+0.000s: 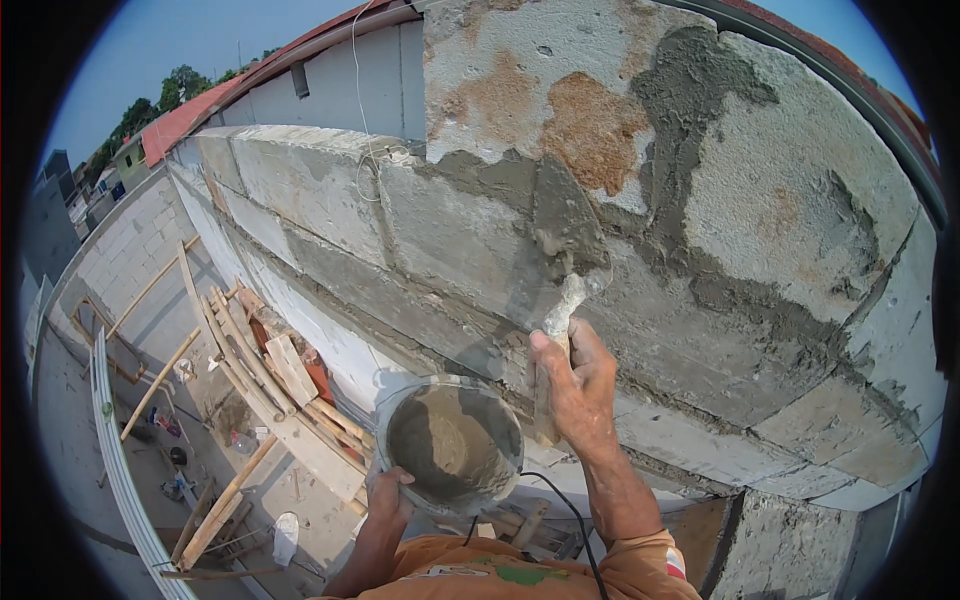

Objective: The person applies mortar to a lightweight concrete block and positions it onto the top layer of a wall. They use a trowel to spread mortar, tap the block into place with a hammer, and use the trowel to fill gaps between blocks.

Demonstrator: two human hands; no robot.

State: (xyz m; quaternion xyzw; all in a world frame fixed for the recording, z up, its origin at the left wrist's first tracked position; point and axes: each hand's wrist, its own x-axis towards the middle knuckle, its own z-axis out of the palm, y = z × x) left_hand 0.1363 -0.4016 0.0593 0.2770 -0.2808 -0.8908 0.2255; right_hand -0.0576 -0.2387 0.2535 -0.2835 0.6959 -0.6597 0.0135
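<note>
My right hand [580, 390] is closed round the handle of a trowel [570, 225]. The trowel's pointed blade, smeared with grey mortar, lies against or very close to the block wall [450, 225]; its tip points up toward a mortar joint. My left hand [388, 493] grips the rim of a bucket [455, 440] at its near left side. Wet grey mortar coats the bucket's inside and covers its bottom. Above the trowel, a brown-orange patch [595, 130] marks a pale block. Fresh mortar [700, 90] fills the joint to the upper right.
Far below on the left, bamboo poles [235, 350] and planks [290, 370] lie above a cluttered floor. Long pale pipes [115, 450] run along the left. A thin white wire [358, 100] hangs over the wall top. A black cable [575, 510] crosses near my body.
</note>
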